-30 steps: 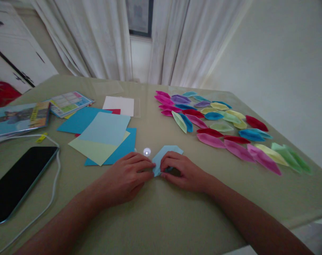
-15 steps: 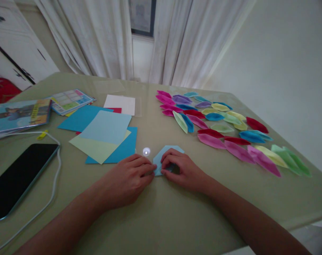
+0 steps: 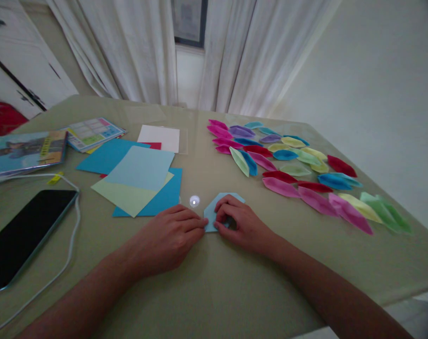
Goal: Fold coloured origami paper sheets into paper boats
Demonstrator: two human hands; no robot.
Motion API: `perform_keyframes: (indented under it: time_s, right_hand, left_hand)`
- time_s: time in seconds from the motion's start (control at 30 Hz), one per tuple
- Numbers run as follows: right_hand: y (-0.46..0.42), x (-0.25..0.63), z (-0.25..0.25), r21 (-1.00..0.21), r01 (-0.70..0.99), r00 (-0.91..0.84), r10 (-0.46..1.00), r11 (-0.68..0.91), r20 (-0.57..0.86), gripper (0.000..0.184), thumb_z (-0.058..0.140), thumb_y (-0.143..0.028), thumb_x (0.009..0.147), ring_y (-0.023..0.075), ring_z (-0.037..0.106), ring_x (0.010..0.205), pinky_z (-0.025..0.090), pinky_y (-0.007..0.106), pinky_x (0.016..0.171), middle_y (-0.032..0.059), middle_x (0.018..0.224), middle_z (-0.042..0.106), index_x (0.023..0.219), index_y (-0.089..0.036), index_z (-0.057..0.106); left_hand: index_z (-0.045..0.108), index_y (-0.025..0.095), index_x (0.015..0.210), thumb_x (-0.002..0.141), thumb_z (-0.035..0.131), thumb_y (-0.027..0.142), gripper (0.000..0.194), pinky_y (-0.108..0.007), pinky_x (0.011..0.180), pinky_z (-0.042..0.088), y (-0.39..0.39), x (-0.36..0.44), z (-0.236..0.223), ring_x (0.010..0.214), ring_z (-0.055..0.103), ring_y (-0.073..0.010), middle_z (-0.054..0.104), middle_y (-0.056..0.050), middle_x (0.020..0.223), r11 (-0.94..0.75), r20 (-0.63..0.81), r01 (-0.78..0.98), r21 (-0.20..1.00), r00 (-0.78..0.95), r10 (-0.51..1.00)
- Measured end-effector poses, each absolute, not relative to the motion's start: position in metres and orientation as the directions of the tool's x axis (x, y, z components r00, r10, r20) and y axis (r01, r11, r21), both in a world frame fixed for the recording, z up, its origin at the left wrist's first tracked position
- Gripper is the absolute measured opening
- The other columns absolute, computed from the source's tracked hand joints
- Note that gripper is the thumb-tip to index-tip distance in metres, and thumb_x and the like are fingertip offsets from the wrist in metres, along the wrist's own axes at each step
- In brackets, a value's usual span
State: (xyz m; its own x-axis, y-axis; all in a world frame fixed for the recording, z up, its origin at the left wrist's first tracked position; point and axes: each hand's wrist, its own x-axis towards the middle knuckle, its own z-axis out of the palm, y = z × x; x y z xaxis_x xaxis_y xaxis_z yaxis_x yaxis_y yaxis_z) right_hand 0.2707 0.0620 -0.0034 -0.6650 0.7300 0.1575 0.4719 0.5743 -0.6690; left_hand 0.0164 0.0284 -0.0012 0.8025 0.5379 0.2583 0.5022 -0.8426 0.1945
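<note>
- My left hand (image 3: 177, 233) rests on the table (image 3: 214, 287) with its fingers close together, their tips at the left edge of the pale blue paper (image 3: 211, 211); I judge that this steadies it. My left thumb is hidden, so I cannot tell whether I pinch the paper or only press it.
- My right hand (image 3: 245, 223) arches over the paper from the other side, thumb and forefinger curled into a ring whose tips come close together on the near left part. That looks like fine control of a small area, but whether they clamp a layer I cannot tell.
- The paper lies flat on the table between my hands, probably because a hard surface backs up the pressure.
- Loose sheets (image 3: 139, 167) overlap beyond my left hand, seemingly within easy reach; folded shapes (image 3: 284, 155) spread beyond my right, likely set apart to leave me room.
- Against my fingers: the left tips meet its left edge, the right tips sit just beside them, and its far edge shows beyond my right knuckles.
</note>
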Motion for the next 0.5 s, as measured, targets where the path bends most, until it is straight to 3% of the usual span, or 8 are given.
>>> perform_keyframes:
  time_s: [0.4, 0.5]
  right_hand:
    - [0.0630, 0.2708, -0.0054, -0.638, 0.491, -0.674, 0.723, 0.593, 0.153, 0.014, 0.068, -0.009, 0.091, 0.0197, 0.061, 0.096, 0.049, 0.031, 0.084, 0.0053, 0.105, 0.063, 0.091, -0.021, 0.060]
    - [0.0630, 0.2702, -0.0047, -0.628, 0.506, -0.674, 0.726, 0.591, 0.140, 0.015, 0.069, -0.009, 0.090, 0.0195, 0.060, 0.095, 0.048, 0.030, 0.082, 0.0049, 0.104, 0.062, 0.093, -0.021, 0.059]
  left_hand:
    - [0.072, 0.018, 0.116, 0.097, 0.059, 0.006, 0.025, -0.045, 0.097, 0.051, 0.0270, 0.0191, -0.0050, 0.111, 0.069, -0.0282, 0.075, -0.008, 0.131, -0.834, 0.223, 0.530, 0.154, 0.803, 0.552]
    - [0.069, 0.018, 0.124, 0.097, 0.059, 0.006, 0.031, -0.044, 0.096, 0.051, 0.0263, 0.0211, -0.0048, 0.109, 0.068, -0.0278, 0.075, -0.009, 0.126, -0.826, 0.207, 0.543, 0.152, 0.799, 0.564]
